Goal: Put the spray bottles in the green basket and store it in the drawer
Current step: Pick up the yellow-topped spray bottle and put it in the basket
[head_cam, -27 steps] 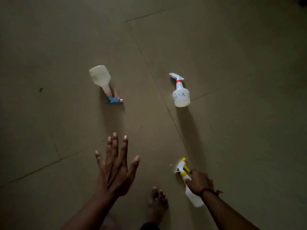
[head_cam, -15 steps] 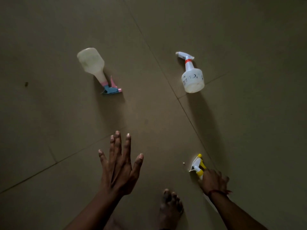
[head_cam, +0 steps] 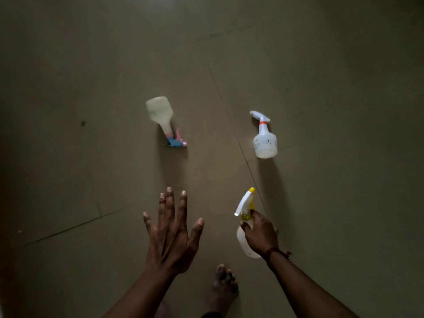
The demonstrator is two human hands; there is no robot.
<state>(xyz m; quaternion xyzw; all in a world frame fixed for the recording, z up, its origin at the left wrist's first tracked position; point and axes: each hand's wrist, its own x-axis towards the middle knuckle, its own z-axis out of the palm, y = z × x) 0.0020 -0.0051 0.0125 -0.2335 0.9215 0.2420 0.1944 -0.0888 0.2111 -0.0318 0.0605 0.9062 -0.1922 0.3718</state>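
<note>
Three spray bottles are on the dim tiled floor. A pale bottle with a blue and pink trigger (head_cam: 161, 118) lies tipped, nozzle toward me. A white bottle with a red collar (head_cam: 265, 142) lies to its right. My right hand (head_cam: 260, 232) grips the body of a white bottle with a yellow nozzle (head_cam: 245, 212), its head pointing away from me. My left hand (head_cam: 171, 235) hovers with fingers spread, holding nothing, below the blue and pink bottle. No green basket or drawer is in view.
A bare foot (head_cam: 223, 285) stands on the floor between my forearms. Tile seams (head_cam: 231, 125) run diagonally across the floor. A small dark spot (head_cam: 83, 123) marks the tile at the left.
My right hand has closed around the yellow-nozzle bottle and lifted its head clear, so more of it shows. The view has shifted. The left hand stays spread.
</note>
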